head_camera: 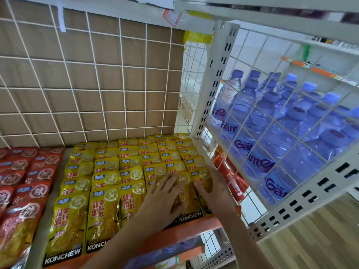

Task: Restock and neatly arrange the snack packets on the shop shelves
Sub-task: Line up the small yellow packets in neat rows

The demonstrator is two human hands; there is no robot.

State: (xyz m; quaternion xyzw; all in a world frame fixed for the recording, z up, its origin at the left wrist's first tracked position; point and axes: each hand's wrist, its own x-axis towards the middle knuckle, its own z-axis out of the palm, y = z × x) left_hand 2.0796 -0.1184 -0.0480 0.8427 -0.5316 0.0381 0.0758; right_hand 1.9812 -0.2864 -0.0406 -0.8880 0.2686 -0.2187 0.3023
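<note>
Yellow snack packets are laid in overlapping rows at the right end of the shelf. Front-right packets are pressed down by left hand and right hand, fingers straight.

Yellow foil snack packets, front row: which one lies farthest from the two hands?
The leftmost yellow foil snack packet, next to the red foil packets. The left hand and right hand rest flat on packets at the right end.
</note>
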